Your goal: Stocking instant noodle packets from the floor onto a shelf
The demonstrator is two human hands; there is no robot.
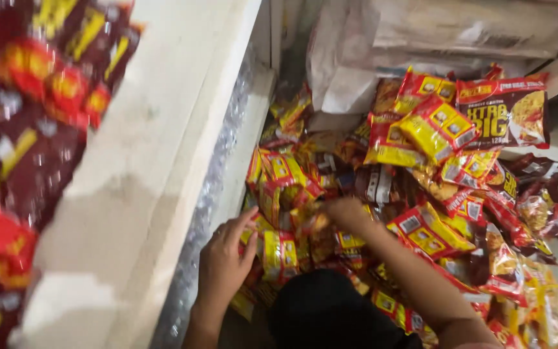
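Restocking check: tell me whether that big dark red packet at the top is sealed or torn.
Cannot tell: big dark red packet lies flat, its edges blurred.

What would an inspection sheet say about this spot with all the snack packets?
Surface: pale shelf edge, partly bare.
Job's things: heap of red and yellow packets fills the lower shelf.
Clutter: dark red packets on the upper shelf, blurred.
Grips: left hand rests open on the heap's left edge; right hand reaches into the heap, its hold hidden.
Cables: nothing seen.
Surroundings: pale sacks behind the heap; a dark rounded shape below, unclear.
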